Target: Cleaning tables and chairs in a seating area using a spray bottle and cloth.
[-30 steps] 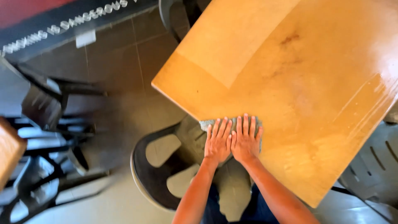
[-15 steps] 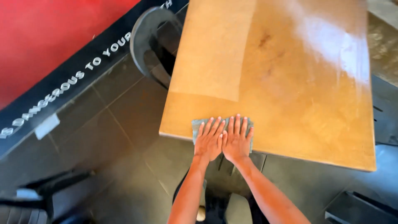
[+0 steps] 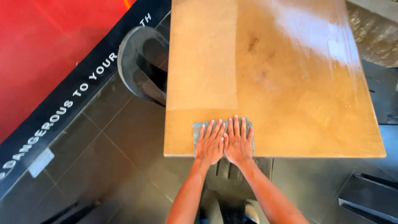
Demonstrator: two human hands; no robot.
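Observation:
A grey cloth (image 3: 198,127) lies flat on the near edge of a wooden table (image 3: 290,83). Both my hands press down on it side by side, fingers spread and pointing away from me. My left hand (image 3: 210,143) covers the cloth's left half and my right hand (image 3: 238,141) covers its right half, thumbs touching. Only the cloth's left corner and far edge show around my fingers. The tabletop is glossy on the right and has a duller, paler strip on the left.
A dark plastic chair (image 3: 143,62) stands at the table's left side. Another dark chair (image 3: 232,170) sits under the near edge below my arms. Dark floor tiles (image 3: 107,141) lie left, bordered by a black band with white lettering (image 3: 62,112) and a red surface (image 3: 45,45).
The view has swung so the table now lies square in front of me. My hands stay flat together on the cloth at the near edge.

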